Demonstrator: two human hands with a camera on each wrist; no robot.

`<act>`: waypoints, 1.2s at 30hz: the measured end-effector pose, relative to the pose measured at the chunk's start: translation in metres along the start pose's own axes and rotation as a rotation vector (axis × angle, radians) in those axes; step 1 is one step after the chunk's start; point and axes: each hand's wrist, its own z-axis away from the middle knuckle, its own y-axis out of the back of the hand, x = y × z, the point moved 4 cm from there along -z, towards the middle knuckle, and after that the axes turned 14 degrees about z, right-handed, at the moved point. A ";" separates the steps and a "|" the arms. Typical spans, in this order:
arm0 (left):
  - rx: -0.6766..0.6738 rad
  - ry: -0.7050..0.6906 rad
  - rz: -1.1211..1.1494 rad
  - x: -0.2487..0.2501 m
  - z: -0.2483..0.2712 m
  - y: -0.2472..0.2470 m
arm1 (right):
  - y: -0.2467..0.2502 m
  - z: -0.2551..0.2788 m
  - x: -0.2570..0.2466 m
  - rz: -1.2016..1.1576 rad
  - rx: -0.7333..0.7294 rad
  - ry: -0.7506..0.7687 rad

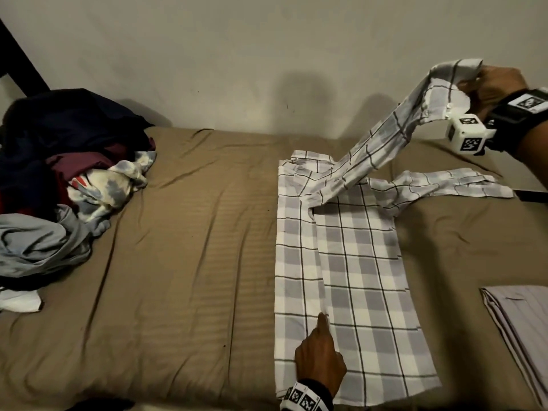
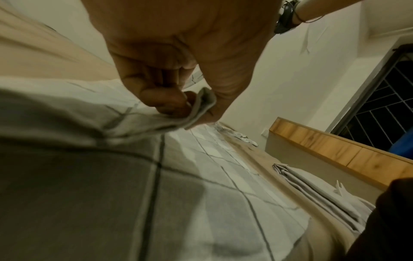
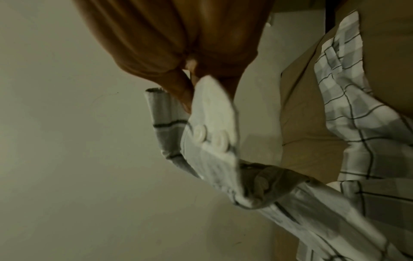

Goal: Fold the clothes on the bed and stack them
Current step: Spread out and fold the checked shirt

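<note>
A grey-and-white plaid shirt [image 1: 355,277] lies flat on the tan bed [image 1: 192,262], its left side folded over the middle. My left hand [image 1: 321,348] rests on the fold line near the hem, forefinger stretched along it. In the left wrist view, the left hand [image 2: 185,104] pinches a small fold of the plaid shirt [image 2: 201,176] between thumb and fingers. My right hand [image 1: 492,84] holds the cuff of one sleeve [image 1: 385,137] high above the bed's far right. In the right wrist view, the right hand [image 3: 187,79] grips the buttoned cuff [image 3: 212,123]. The other sleeve [image 1: 444,185] lies spread to the right.
A heap of unfolded clothes [image 1: 74,179], dark blue, maroon, tie-dye and grey, sits at the left of the bed by the wall. A folded grey garment [image 1: 522,327] lies at the right edge. A small dark object [image 1: 530,195] lies beyond the spread sleeve. A wooden board [image 2: 335,150] borders the bed.
</note>
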 end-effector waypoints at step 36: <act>0.165 0.582 1.102 -0.153 0.057 0.036 | -0.207 0.411 0.298 1.037 -0.602 -0.115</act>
